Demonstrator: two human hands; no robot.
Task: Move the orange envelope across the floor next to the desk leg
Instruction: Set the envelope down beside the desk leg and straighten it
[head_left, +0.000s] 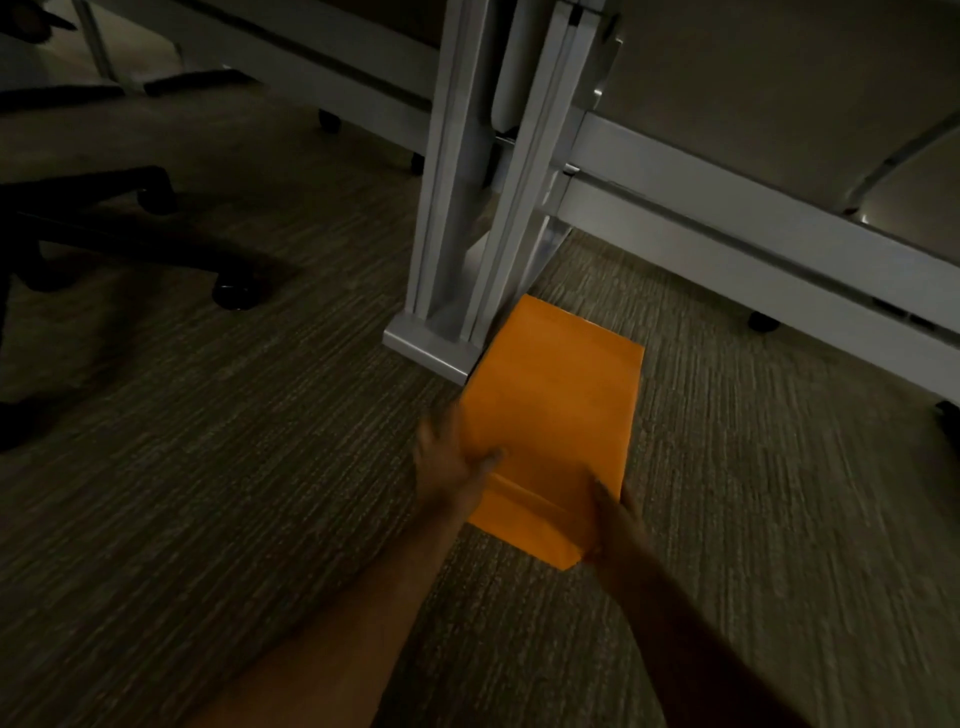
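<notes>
An orange envelope lies flat on the carpet, its far left corner touching the foot of the white desk leg. My left hand rests on the envelope's near left edge, thumb on top and fingers spread and blurred. My right hand holds the near right corner, with the thumb over the folded flap.
A black office chair base with castors stands on the carpet to the left. White desk frame rails run off to the right behind the leg, with small castors beneath. Striped grey carpet surrounds the envelope.
</notes>
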